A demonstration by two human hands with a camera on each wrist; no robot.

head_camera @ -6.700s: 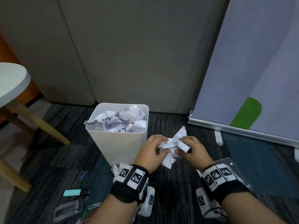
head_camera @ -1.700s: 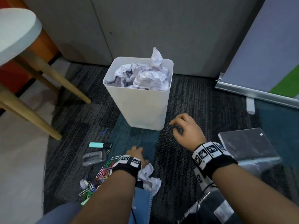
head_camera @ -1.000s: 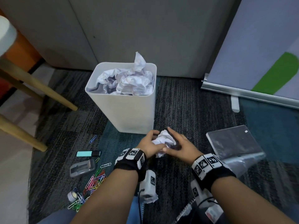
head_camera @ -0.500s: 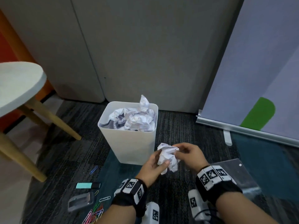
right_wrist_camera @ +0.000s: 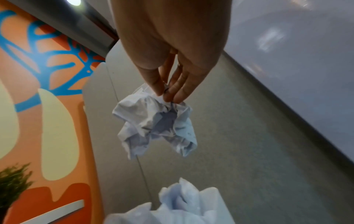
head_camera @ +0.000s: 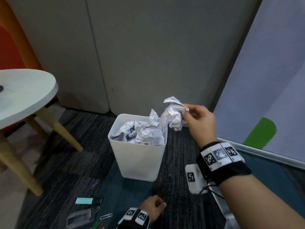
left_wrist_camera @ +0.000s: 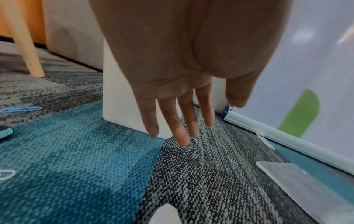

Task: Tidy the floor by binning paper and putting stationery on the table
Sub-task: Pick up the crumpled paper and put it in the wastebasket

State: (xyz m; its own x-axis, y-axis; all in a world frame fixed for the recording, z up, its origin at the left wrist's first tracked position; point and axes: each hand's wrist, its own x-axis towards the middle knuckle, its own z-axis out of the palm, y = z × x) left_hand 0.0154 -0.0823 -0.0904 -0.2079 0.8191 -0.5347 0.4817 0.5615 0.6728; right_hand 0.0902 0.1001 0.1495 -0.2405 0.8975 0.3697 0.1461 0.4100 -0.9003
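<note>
Right now you are pinching a crumpled paper ball (head_camera: 172,115) between the thumb and fingertips of your right hand (head_camera: 198,120), and it is hanging just above the far right corner of the bin (head_camera: 140,160). In the right wrist view the ball (right_wrist_camera: 157,122) is dangling from your fingertips (right_wrist_camera: 173,92) over the heap of paper (right_wrist_camera: 172,209) below. More paper (head_camera: 140,133) is filling the bin to its rim. Your left hand (head_camera: 152,208) is holding nothing; in the left wrist view its fingers (left_wrist_camera: 182,133) are reaching straight down toward the carpet (left_wrist_camera: 76,166). On the floor to the left are lying a highlighter (head_camera: 88,201), a stapler (head_camera: 80,218) and paperclips (head_camera: 105,216). The round surface (head_camera: 24,95) is standing at far left.
</note>
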